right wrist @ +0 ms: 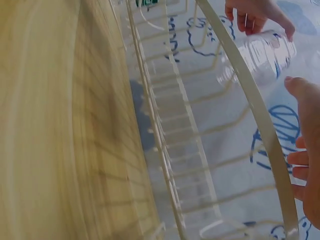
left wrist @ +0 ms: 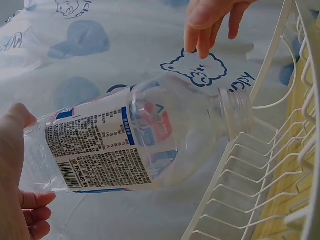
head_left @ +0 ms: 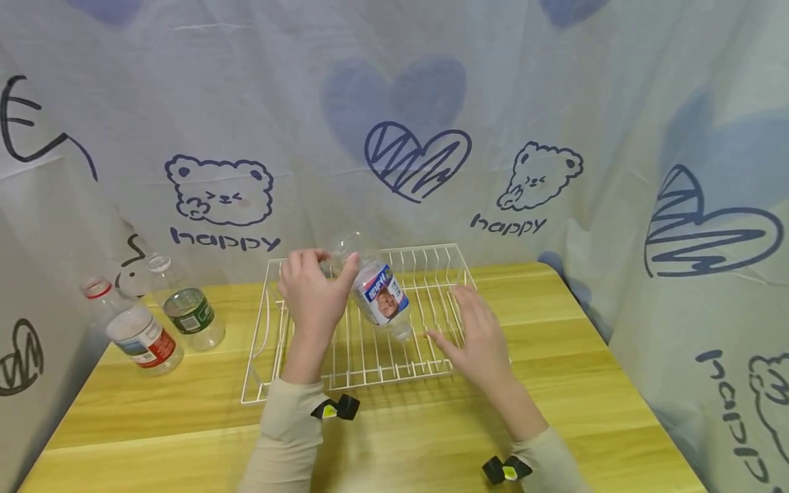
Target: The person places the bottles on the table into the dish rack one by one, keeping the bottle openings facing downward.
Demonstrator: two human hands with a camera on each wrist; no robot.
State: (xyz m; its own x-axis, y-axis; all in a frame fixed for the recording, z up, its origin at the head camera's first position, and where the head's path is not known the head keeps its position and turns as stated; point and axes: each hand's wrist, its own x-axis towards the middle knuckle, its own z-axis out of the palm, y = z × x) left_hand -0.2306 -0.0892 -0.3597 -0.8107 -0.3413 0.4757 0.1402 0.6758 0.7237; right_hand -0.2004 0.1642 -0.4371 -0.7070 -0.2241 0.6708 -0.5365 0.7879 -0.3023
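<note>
A clear plastic bottle (head_left: 372, 287) with a white, blue and red label is held by my left hand (head_left: 313, 291), thumb and fingers pinching it near its base. It tilts neck-down over the white wire rack (head_left: 345, 375), and its uncapped mouth (left wrist: 239, 114) shows in the left wrist view, close over the wires. My right hand (head_left: 477, 335) is apart from the bottle, its fingers spread and holding nothing, near the right end of the rack. In the right wrist view the right hand (right wrist: 307, 150) stands beside the rack's rim.
On the left of the wooden table (head_left: 419, 438) stand two more clear bottles, a red-ringed one (head_left: 142, 335) with a red and white label and a green-labelled one (head_left: 188, 311). A patterned curtain (head_left: 296, 123) hangs behind and at both sides.
</note>
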